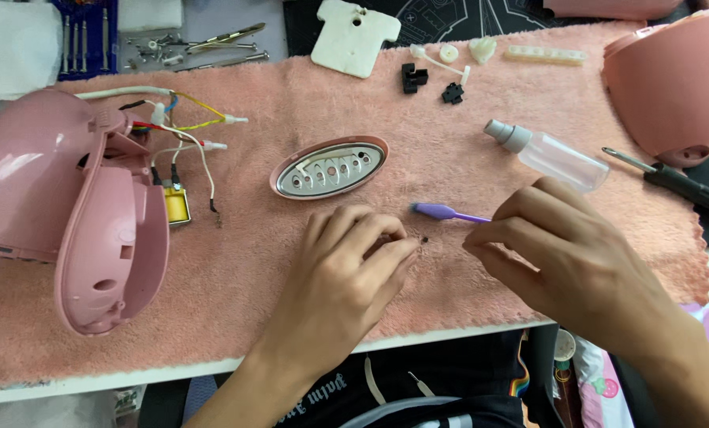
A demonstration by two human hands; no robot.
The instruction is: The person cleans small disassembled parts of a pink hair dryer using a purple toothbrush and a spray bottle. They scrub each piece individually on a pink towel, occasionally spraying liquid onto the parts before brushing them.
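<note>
My left hand rests palm down on the pink towel, fingers curled, fingertips next to a tiny dark part. My right hand grips a purple brush-like tool whose tip points left over the towel. An oval pink and silver panel with a row of holes lies just beyond my left hand. A clear small bottle with a grey cap lies beyond my right hand.
A pink opened appliance shell with loose wires sits at the left. Another pink shell and a black-handled screwdriver are at the right. Small black and white parts, a white plate, tweezers and screws lie at the back.
</note>
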